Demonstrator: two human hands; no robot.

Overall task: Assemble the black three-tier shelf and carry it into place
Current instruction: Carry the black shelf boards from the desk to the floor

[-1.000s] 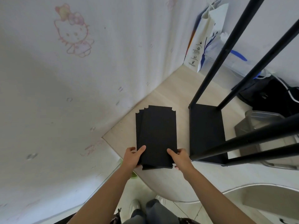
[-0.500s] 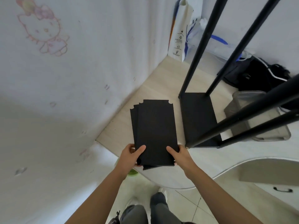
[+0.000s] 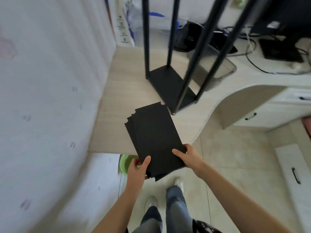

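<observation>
A stack of black shelf boards [image 3: 154, 137] with notched corners is held over the near edge of the light wooden desk [image 3: 121, 105], tilted to the left. My left hand [image 3: 138, 167] grips its near left corner, thumb on top. My right hand [image 3: 186, 157] grips the near right corner, thumb on top as well. The black shelf frame [image 3: 170, 81], with a bottom board and four tall black posts, stands on the desk beyond the boards.
A white wall runs along the left. A white paper bag [image 3: 123, 31] leans at the desk's far corner. A clear tray [image 3: 217, 68], a dark bag and cables lie right of the frame. A green bin [image 3: 125, 163] sits under the desk. Drawers [image 3: 292, 170] stand at right.
The boards have come off the desk and toward me, turning to the left. My view has swung right and down, showing the floor and my feet.
</observation>
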